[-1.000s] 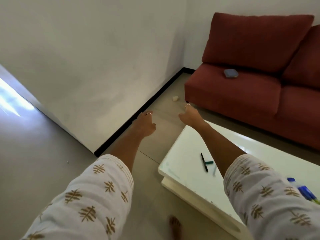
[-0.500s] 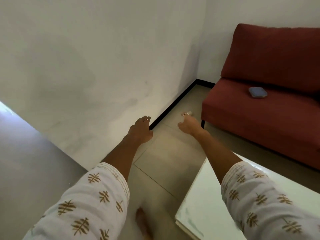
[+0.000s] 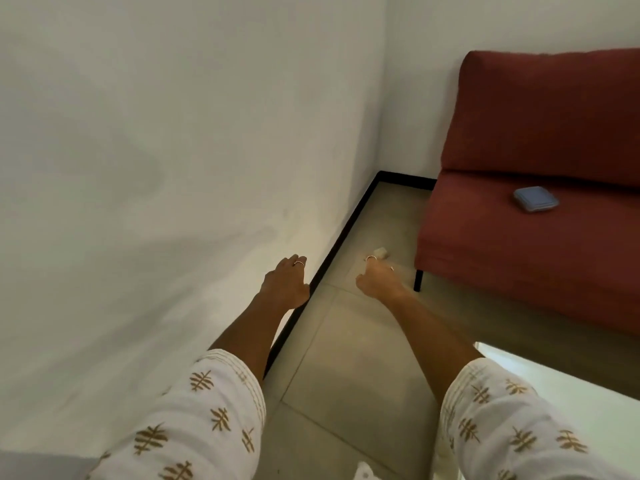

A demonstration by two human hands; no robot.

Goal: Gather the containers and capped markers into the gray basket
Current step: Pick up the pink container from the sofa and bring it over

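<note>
Standing beside the person, I see the red sofa (image 3: 540, 209) filling the far right, the white wall (image 3: 156, 150) taking the left, and a corner of the white table (image 3: 568, 379) showing at near right. Both arms stretch forward in patterned sleeves over the tiled floor (image 3: 346, 368). On the sofa seat lies a flat blue container (image 3: 536, 199), well apart from either hand; on the floor near the sofa leg sits a small pale object (image 3: 381, 252), too small to identify. The right hand (image 3: 375, 280) hovers just this side of it, fingers loosely curled and holding nothing; the left hand (image 3: 285, 282) is likewise empty, fingers relaxed and slightly spread, near the black skirting. No gray basket or markers show here. This looks like the fetching step, and the next move likely calls for stooping or reaching further. Compared with a second ago, the view has swung left: the table with its markers has nearly gone, and the sofa sits closer.
</note>
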